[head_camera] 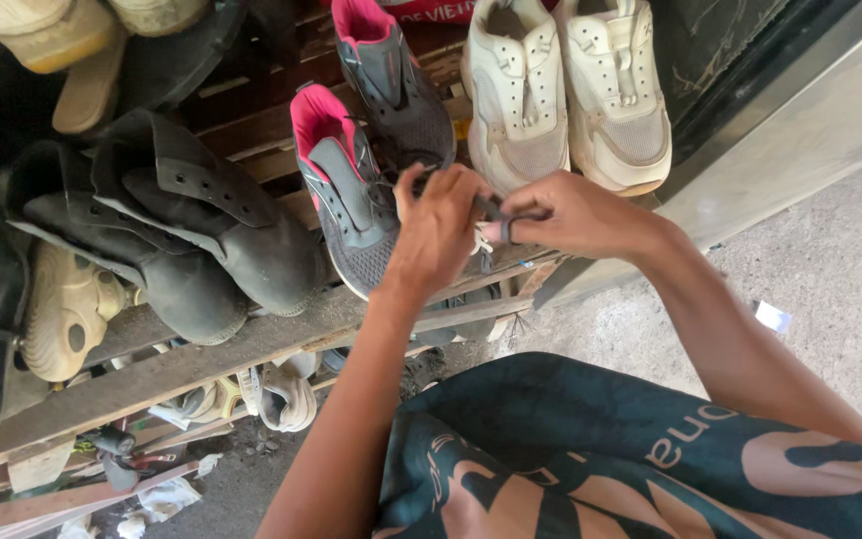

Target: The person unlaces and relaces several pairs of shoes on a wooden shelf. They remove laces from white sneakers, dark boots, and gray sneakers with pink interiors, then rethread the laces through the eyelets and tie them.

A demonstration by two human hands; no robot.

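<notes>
the left hand (438,228) and right hand (561,213) both pinch a dark shoelace (492,209) over the near grey sneaker (349,200), which sits on a wooden rack (182,364) beside its twin. the lace looks only half tied, with the knot yet to close. a red sign (429,10) shows at the top edge, and a small white scrap (772,316) lies on the concrete.

Bright daylight at right (left shadowed), sharp

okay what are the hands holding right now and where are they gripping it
Both the left hand and the right hand pinch the dark shoelace of the grey and pink sneaker, holding it between fingertips above the shoe's toe end.
</notes>
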